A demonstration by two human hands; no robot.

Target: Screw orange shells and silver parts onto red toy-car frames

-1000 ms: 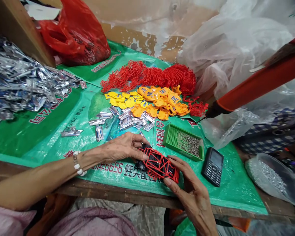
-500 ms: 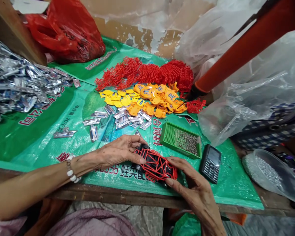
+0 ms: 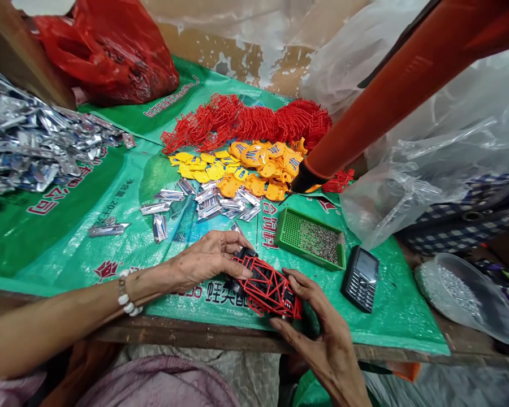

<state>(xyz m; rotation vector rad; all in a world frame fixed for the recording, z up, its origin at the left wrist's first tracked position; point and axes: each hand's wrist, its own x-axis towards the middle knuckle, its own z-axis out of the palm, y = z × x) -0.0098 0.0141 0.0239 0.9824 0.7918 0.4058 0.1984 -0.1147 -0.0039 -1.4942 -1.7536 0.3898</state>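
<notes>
My left hand (image 3: 220, 255) is closed on the left end of a toy car chassis (image 3: 269, 285), its thumb on top and the fingers behind. The chassis is black with a red lattice frame on its upper side. Around its right end curve the fingers and thumb of my right hand (image 3: 318, 322); part of that grip is hidden behind the car. Beyond my hands, silver sticker-like pieces (image 3: 210, 203) lie loose on the green sheet. Right of them stands a green perforated tray (image 3: 286, 232) of small screws (image 3: 322, 243).
Yellow pieces (image 3: 203, 167), orange shells (image 3: 254, 158) and red lattice frames (image 3: 254, 121) are heaped behind. A thick orange-red rod (image 3: 377, 96) with a black tip slants in from the upper right. A keypad phone (image 3: 361, 280) and clear bowl (image 3: 470, 299) stand right; silver strips (image 3: 29, 141) pile left.
The orange-red rod's black tip has swung left and nearer, over the orange shells. My right hand has shifted slightly left along the car. The whole view has moved a little.
</notes>
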